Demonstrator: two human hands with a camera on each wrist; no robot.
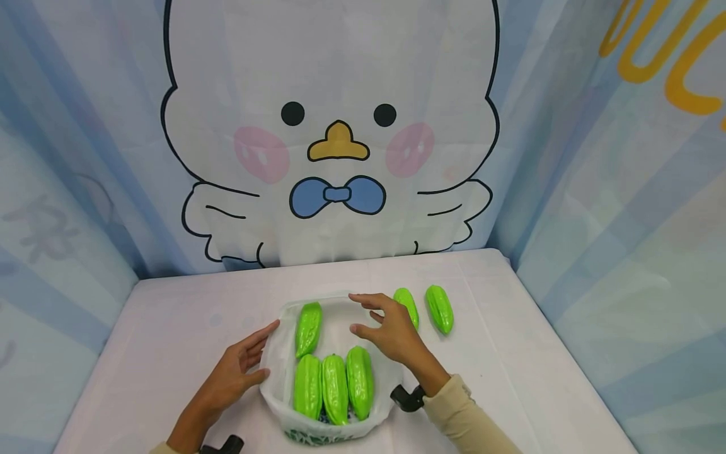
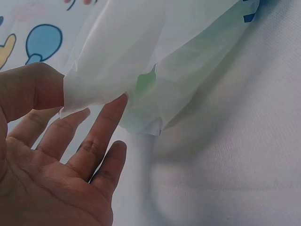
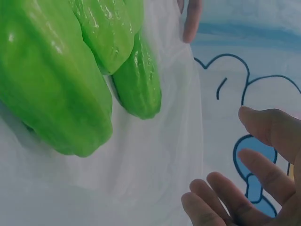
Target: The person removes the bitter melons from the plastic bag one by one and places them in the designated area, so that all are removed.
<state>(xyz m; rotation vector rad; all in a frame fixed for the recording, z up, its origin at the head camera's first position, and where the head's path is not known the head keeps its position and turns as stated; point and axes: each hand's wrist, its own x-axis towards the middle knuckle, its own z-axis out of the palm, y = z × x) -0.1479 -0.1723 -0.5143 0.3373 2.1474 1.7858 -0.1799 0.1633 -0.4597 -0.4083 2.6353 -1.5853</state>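
Pale blue curtains printed with a big cartoon chick closed in three sides of a white table. Near the front edge lay a thin white plastic bag, its mouth spread wide, with four glossy green gourds inside: three side by side and one set apart toward the back. Two more gourds lay on the table just right of the bag, the nearer one partly hidden behind the right hand.

The left hand rested against the bag's left rim with fingers straight and spread, their tips touching the film, holding nothing. The right hand hovered over the bag's right side, fingers loosely curved and apart, gripping nothing.

By the look of it, the step in hand was filling the bag, with the left hand steadying the opening. The next move would probably call for a reach right to the loose gourds and a firm wrap round one, since their skin looked slick and ridged.

The bag was soft, translucent and crumpled, showing green through its wall in the left wrist view. The gourds were plump, tapered and shiny like moulded plastic.
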